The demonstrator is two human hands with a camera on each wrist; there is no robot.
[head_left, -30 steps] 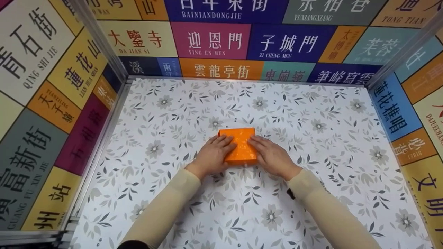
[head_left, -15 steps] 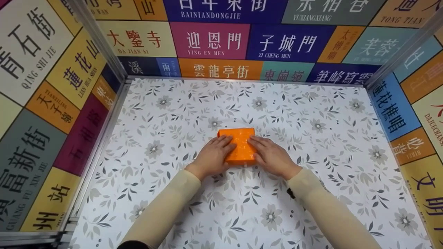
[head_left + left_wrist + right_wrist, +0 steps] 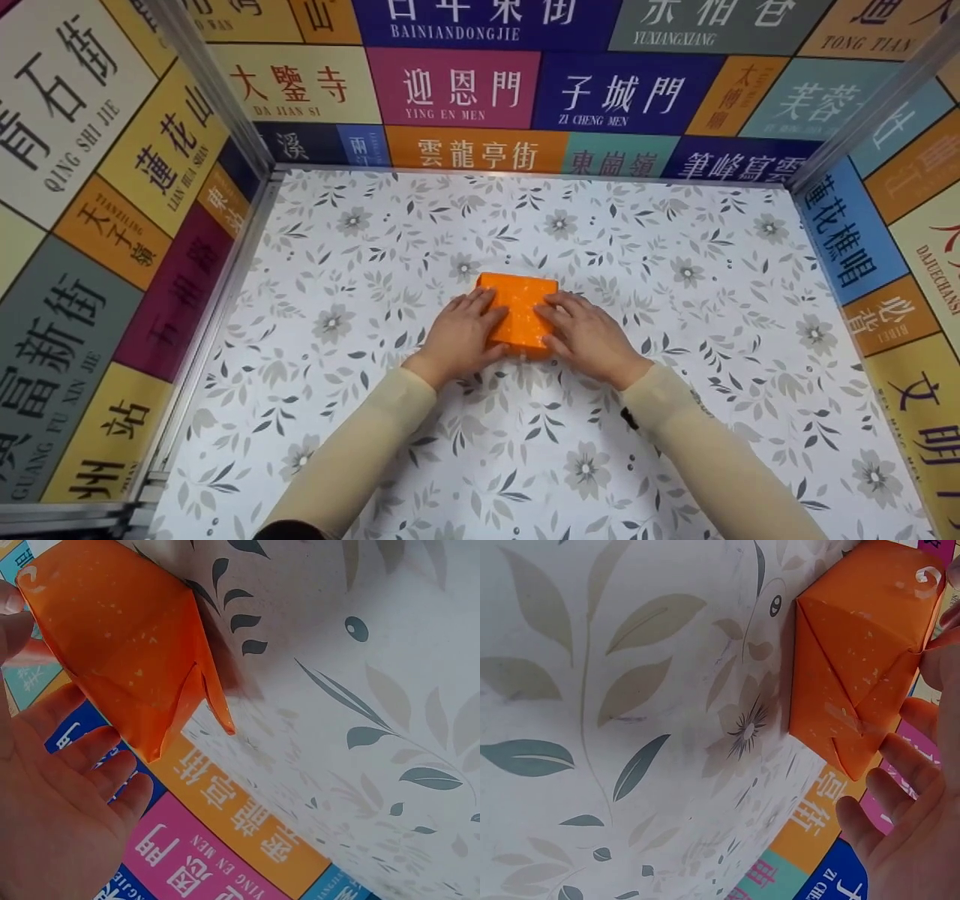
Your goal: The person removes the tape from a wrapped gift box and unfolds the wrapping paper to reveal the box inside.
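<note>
A small box wrapped in orange paper (image 3: 519, 311) lies on the floral tabletop, its upper face bare between my two hands. My left hand (image 3: 459, 334) is at its left side, fingertips on the edge and thumb spread along the near side. At the right side, my right hand (image 3: 598, 341) touches the edge with loosely extended fingers. The left wrist view shows the wrapped box (image 3: 124, 637) with a folded paper point sticking out at its end. Creased, triangular end folds of the paper (image 3: 847, 682) and a shiny strip across them appear in the right wrist view.
A white table (image 3: 420, 225) with a grey leaf and flower pattern lies under the box. Panels with coloured signs stand at the back (image 3: 457, 90), left (image 3: 90, 247) and right (image 3: 892, 300), joined by metal rails (image 3: 240, 112).
The orange box has turned slightly clockwise and shifted a little to the right at its far edge. My left thumb has spread away from its top toward the near side.
</note>
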